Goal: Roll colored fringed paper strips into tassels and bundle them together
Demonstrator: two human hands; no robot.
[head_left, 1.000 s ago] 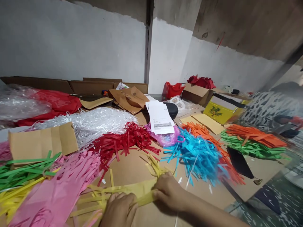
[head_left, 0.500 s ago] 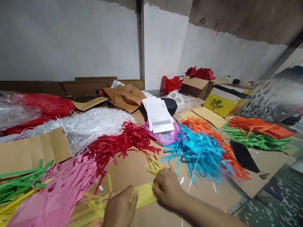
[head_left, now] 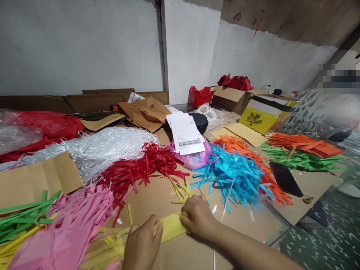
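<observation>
- Pinching a band of yellow paper strips from both ends, the left hand is curling its fingers over the near part while the right hand is closing thumb and fingers on the far end, low on the desk.
- Lying just left of the hands, a pink fringe pile is overlapping loose yellow and green strips.
- Spreading right of the right hand, a blue strip heap is sitting against orange strips, with a black flat piece beyond.
- Crowding the middle, red strips and a white shredded heap are sitting behind a folded brown sheet.
- Resting farther back, a white printed paper is covering a pink bag; a yellow box is standing near the wall.
- Compared with a second ago, both hands are keeping their hold, the left one having slid slightly toward the right.
</observation>
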